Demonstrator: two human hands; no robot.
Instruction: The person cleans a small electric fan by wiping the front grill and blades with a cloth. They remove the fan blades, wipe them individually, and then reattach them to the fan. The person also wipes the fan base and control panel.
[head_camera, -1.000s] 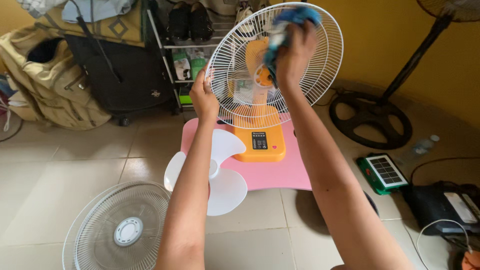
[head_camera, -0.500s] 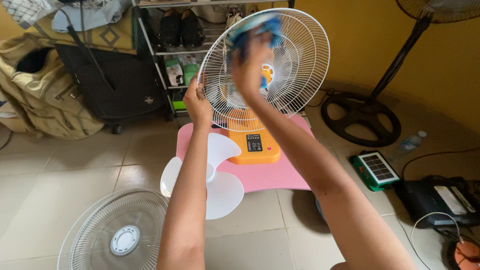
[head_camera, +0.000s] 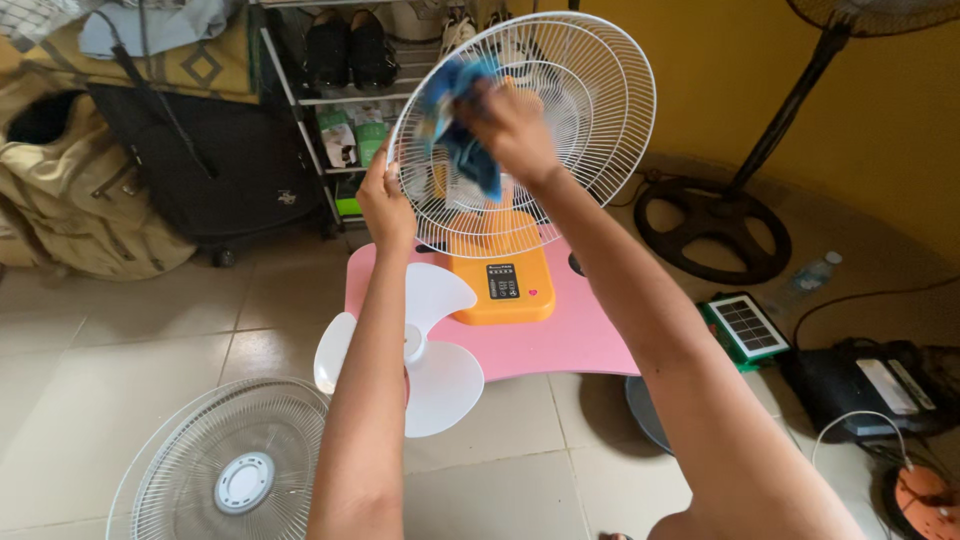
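Observation:
My left hand (head_camera: 385, 205) grips the left rim of a white wire fan guard (head_camera: 575, 120) and holds it upright in the air. Pressed against the guard's wires is a blue cloth (head_camera: 460, 125), bunched in my right hand (head_camera: 512, 125) near the upper left of the guard. Behind and below the guard sits the fan's orange body (head_camera: 500, 285) on a low pink table (head_camera: 560, 340). The white fan blade (head_camera: 430, 345) lies at the table's front left edge.
A second white guard (head_camera: 225, 470) lies flat on the tiled floor at the lower left. A standing fan's black base (head_camera: 712, 235) is at the right, a small green solar panel (head_camera: 745, 328) beside it. Bags and a shoe rack (head_camera: 340, 110) stand behind.
My right hand has slid the blue cloth leftward across the guard, from its upper right to its upper left. The left hand keeps its hold on the rim.

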